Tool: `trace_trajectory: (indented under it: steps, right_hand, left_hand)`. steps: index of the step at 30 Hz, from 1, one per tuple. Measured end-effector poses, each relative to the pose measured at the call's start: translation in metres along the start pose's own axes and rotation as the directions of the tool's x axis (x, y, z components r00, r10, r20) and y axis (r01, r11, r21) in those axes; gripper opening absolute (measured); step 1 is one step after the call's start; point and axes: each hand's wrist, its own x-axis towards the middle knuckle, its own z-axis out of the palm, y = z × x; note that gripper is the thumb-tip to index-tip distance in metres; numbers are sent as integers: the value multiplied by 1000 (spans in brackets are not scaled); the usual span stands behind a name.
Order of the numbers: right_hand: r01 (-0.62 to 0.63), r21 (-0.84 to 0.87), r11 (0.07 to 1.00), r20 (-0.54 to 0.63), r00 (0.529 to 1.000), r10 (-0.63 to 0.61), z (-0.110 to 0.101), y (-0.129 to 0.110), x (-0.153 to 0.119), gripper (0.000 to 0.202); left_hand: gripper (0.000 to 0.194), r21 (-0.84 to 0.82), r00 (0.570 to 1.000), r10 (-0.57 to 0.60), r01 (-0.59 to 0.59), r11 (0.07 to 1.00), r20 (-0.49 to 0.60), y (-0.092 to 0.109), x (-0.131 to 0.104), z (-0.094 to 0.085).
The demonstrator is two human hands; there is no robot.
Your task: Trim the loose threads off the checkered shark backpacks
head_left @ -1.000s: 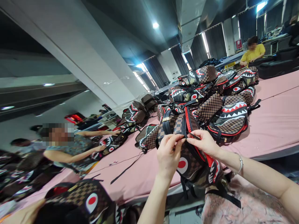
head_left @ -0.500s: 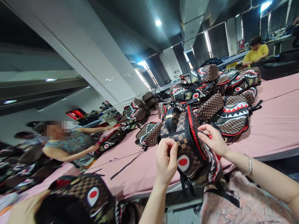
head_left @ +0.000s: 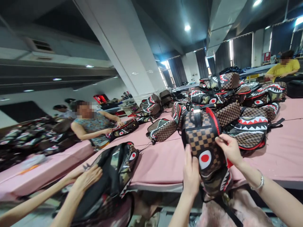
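A brown-checked backpack (head_left: 195, 136) with a red eye patch, camouflage panels and shark teeth stands upright at the table's front edge. Its red-lined zip opening runs along the right side. My left hand (head_left: 191, 173) lies along the backpack's left side, fingers together and gripping that edge. With thumb and fingers pinched, my right hand (head_left: 230, 150) holds the opposite edge by the zip. Whether a thread or zip pull sits in that pinch is too small to see. A black strap (head_left: 228, 212) hangs from the bottom over my lap.
Similar backpacks are heaped on the pink table (head_left: 163, 164) behind mine. At left, a co-worker's hands (head_left: 88, 178) rest on a dark backpack (head_left: 111, 170). Across the table, a person in a patterned top (head_left: 93, 124) handles another bag; a person in yellow (head_left: 282, 68) is at far right.
My left hand has gone from a raised pinch before the backpack to its left side. The backpack has turned to show more of its front. The neighbour's backpack now lies tilted, with hands on it.
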Motion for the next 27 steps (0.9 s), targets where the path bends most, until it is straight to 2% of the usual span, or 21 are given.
trace_trajectory:
  steps: [1, 3, 5, 7, 9, 11, 13, 15, 17, 20, 22, 23, 25, 27]
  right_hand:
    - [-16, 12, 1000, -65, 998, 17, -11, 7, 10, 32]
    - [-61, 41, 997, -181, 981, 67, -41, 23, 31, 35]
    - [-95, 41, 995, -265, 959, 102, -74, 39, 49, 38]
    - [-123, 22, 992, -325, 938, 124, -104, 51, 59, 41]
    - [-154, 17, 988, -365, 919, 149, -127, 59, 62, 43]
    - [-182, 37, 983, -368, 912, 183, -138, 62, 59, 43]
    - [-205, 50, 977, -344, 915, 210, -140, 62, 54, 43]
    - [-206, 33, 978, -318, 926, 205, -136, 61, 52, 43]
    - [-180, -2, 984, -307, 936, 171, -130, 60, 53, 45]
    - [-148, -63, 987, -298, 947, 123, -124, 56, 57, 47]
    - [-135, -167, 977, -341, 937, 71, -122, 50, 58, 47]
    - [-120, -232, 965, -379, 925, 24, -121, 45, 57, 46]
    - [-61, -341, 938, -443, 890, -103, -117, 29, 53, 45]
    - [26, -415, 910, -443, 867, -227, -108, 4, 45, 44]
  left_hand:
    - [50, 25, 994, 47, -49, 998, 98, 5, -8, 4]
    - [50, 35, 949, 147, -163, 986, 280, 12, -19, 7]
    - [47, 13, 912, 237, -256, 967, 335, 14, -22, 6]
    - [41, -4, 936, 242, -250, 968, 255, 7, -15, 4]
    - [35, -5, 979, 182, -182, 983, 95, -5, -1, 4]
    - [36, 21, 989, 122, -120, 993, -85, -21, 15, 5]
    - [41, 66, 971, 95, -82, 994, -221, -33, 30, 5]
    - [42, 93, 956, 91, -68, 993, -277, -38, 42, 3]
    - [39, 112, 944, 137, -108, 988, -299, -32, 54, -3]
    - [33, 183, 898, 319, -273, 944, -305, -7, 76, -13]
    - [29, 204, 869, 429, -387, 899, -245, 14, 93, -17]
    - [28, 196, 868, 458, -424, 884, -190, 23, 102, -17]
    - [25, 177, 883, 467, -451, 875, -57, 38, 117, -16]
    - [23, 190, 897, 440, -439, 878, 40, 47, 128, -13]
